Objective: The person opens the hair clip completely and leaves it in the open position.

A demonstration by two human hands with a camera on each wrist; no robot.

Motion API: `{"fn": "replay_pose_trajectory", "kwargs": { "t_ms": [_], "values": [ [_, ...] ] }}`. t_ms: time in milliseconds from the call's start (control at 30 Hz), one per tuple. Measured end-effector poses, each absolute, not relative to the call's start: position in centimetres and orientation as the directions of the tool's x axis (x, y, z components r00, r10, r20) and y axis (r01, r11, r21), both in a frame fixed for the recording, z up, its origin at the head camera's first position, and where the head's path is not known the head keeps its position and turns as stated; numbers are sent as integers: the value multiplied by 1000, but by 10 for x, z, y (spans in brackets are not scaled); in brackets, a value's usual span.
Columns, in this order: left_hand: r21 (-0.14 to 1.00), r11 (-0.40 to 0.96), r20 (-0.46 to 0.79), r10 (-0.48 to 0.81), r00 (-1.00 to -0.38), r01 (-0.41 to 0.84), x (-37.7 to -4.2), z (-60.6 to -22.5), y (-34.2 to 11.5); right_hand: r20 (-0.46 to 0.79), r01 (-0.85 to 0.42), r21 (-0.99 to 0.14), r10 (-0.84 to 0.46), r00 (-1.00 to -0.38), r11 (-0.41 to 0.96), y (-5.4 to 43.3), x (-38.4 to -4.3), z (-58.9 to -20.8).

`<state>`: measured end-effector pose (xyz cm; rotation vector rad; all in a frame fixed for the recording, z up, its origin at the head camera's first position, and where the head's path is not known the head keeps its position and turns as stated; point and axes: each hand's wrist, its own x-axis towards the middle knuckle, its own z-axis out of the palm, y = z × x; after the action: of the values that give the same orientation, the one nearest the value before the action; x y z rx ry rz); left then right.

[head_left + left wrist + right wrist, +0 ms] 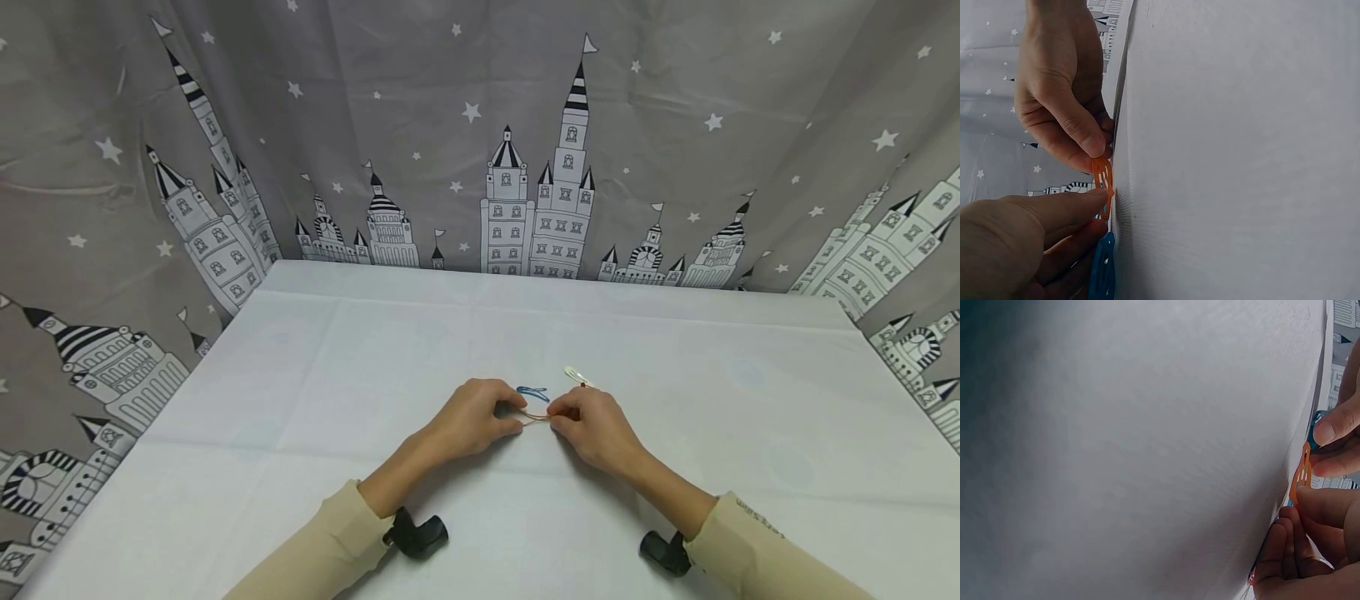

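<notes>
An orange snap hair clip [535, 417] lies low over the white tablecloth [375, 375] in the middle, pinched at both ends. My left hand [512, 417] pinches its left end between thumb and fingers, and my right hand [558, 414] pinches its right end. In the left wrist view the orange clip [1103, 178] spans between my left hand [1099, 209] and my right hand [1100, 142]. In the right wrist view the orange clip [1302, 472] shows between my right hand [1300, 503] and my left hand [1327, 444]. A blue hair clip [532, 392] lies just behind the hands.
A white hair clip [576, 376] lies on the cloth behind my right hand, with a small red bit beside it. A grey curtain [480, 167] printed with castles and stars hangs around the table's back and sides. The blue clip [1102, 272] sits under my left fingers.
</notes>
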<state>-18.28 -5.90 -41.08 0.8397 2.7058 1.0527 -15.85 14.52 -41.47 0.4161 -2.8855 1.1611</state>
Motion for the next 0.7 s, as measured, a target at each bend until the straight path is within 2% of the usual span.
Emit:
{"fn": "replay_pose_trajectory", "kwargs": {
  "t_ms": [467, 700],
  "values": [
    [656, 600, 89, 540, -837, 457, -183, -409, -60, 87, -230, -687, -236, -968, 689, 145, -158, -412],
    [664, 595, 97, 533, -840, 454, -180, -409, -59, 122, -218, -758, -194, -973, 615, 153, -155, -408]
  ]
}}
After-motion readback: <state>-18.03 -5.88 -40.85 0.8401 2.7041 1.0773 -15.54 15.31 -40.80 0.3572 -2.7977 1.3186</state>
